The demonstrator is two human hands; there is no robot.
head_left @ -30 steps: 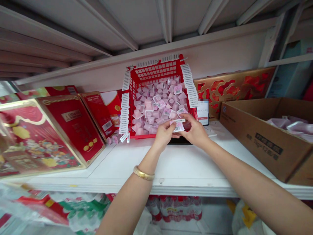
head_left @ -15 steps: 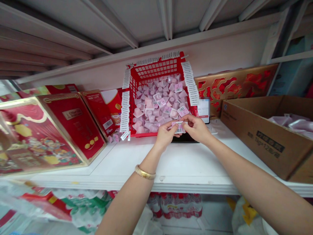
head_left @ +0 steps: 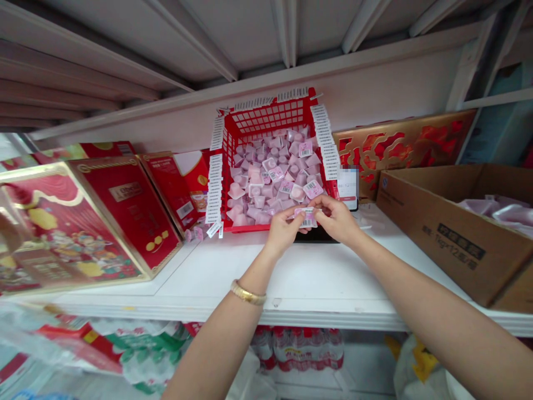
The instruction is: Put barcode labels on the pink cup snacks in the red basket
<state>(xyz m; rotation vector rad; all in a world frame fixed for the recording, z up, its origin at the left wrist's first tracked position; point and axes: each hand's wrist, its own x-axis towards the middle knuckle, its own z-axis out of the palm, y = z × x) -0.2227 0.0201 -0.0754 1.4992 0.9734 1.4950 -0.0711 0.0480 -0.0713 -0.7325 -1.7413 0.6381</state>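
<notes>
Many small pink cups (head_left: 275, 174) are contained in a red lattice basket (head_left: 268, 118), heaped loosely, some with the label side upward and some with the narrow end upward. Along the left, right and back rims of this basket, printed white strips (head_left: 325, 141) are set in rows (the printing is too small to be read). In the brown carton (head_left: 441, 239) at the right, purplish packages (head_left: 510, 214) are kept, and only their upper part is seen over the wall. One labelled cup (head_left: 308, 216) is held between the left hand (head_left: 283, 230) and the right hand (head_left: 336, 219), close to the front rim of the basket. Its label, with a barcode, is turned upward. By the left hand it is pinched at its left side, with the thumb laid on the label; by the right hand its right side is pinched with narrowed fingers. Below the hands, a dark flat object (head_left: 320, 236) is partly hidden.
</notes>
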